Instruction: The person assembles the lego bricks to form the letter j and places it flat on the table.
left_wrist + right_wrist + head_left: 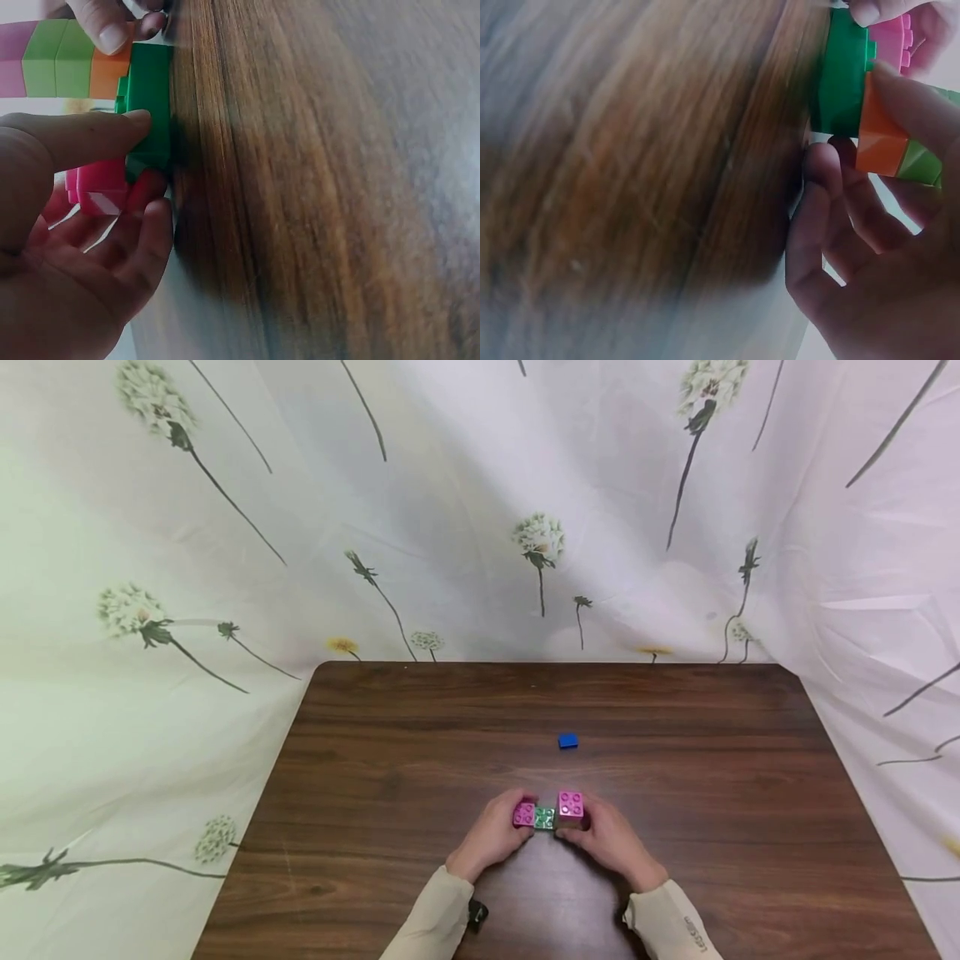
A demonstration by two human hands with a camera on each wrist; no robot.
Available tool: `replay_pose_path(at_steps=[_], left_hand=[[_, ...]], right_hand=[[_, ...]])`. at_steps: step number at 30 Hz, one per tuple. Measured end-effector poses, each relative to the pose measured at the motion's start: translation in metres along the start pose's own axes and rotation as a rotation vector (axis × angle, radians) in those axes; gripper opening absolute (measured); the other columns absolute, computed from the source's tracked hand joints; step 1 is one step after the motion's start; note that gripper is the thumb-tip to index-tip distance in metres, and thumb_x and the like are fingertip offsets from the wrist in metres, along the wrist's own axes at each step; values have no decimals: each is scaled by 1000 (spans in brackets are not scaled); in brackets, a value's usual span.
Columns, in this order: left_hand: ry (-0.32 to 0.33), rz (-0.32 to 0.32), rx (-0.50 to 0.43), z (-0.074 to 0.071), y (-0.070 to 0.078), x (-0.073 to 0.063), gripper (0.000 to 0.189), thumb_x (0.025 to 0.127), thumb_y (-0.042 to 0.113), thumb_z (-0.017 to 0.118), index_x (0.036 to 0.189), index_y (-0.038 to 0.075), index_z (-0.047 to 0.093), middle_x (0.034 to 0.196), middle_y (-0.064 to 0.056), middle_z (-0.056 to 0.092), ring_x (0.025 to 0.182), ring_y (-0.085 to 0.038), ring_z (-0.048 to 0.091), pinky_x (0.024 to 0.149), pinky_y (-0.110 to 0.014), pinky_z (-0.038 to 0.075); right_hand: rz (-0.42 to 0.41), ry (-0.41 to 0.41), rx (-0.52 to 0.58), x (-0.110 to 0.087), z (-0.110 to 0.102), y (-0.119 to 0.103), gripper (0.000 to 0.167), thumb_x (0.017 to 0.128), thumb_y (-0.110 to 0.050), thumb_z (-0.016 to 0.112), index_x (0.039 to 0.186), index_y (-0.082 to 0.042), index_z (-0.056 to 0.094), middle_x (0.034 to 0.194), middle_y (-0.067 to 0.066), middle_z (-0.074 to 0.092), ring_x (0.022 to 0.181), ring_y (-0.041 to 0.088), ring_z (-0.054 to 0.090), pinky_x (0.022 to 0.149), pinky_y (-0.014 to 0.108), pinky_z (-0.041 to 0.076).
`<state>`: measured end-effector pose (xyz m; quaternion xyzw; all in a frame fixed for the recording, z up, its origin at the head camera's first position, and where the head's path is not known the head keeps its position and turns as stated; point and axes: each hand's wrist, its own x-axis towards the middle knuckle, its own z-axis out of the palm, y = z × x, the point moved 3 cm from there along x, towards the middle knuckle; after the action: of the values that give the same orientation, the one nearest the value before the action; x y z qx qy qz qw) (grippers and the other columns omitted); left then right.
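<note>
A long green toy brick [152, 90] lies flat at the tabletop. On its left end sits a pink brick [523, 814]; at its right end rises a stack with an orange brick [883, 135] lowest, two light green bricks [58, 64] above and a pink brick [570, 804] on top. My left hand [492, 833] grips the green brick, thumb along its near side and fingers curled round the far side by the pink brick. With thumb and fingers, my right hand [613, 837] holds the stack low, around the orange brick.
A small blue brick [567, 741] lies on the dark wooden table [390, 743], beyond my hands. Behind the table and along its sides hangs a white cloth [465, 510] printed with dandelions. A small black object [477, 914] shows by the left sleeve.
</note>
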<state>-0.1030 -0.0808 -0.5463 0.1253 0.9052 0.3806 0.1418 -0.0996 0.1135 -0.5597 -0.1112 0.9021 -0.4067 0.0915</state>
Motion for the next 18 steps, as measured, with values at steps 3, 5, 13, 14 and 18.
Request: replay_pose_path(at_steps=[3,5,13,14,18], left_hand=[[9,-14,4,0,-1,2,40,79,5,75,116,12,60,113,-5,64,103,-18,60,89,-35,50],[19,-8,6,0,-1,3,38,79,6,76,113,12,60,108,-3,64,98,-15,60,85,-33,50],[23,-8,-11,0,-2,5,35,78,10,77,109,14,60,102,0,64,93,-12,58,81,-30,48],[23,-9,-12,0,-2,5,35,79,10,77,109,14,60,102,1,63,93,-12,58,81,-30,48],[33,-2,-11,0,-1,6,35,79,11,77,110,14,61,104,0,63,95,-13,58,83,-31,48]], right_hand=[[11,-10,37,1,1,4,38,76,-25,81,107,-13,64,89,-6,64,80,9,56,74,27,47],[20,-15,63,1,1,6,37,75,-25,81,106,-14,64,83,-7,61,74,8,52,68,24,45],[8,-62,191,-2,-2,13,44,77,-21,80,115,-15,60,88,-3,60,74,7,54,67,22,47],[-3,-60,202,-2,-4,14,44,78,-20,80,116,-14,60,89,-3,60,75,7,55,67,22,48],[-51,-45,217,-4,-8,16,41,81,-15,77,118,-13,58,93,0,60,77,5,56,68,22,49]])
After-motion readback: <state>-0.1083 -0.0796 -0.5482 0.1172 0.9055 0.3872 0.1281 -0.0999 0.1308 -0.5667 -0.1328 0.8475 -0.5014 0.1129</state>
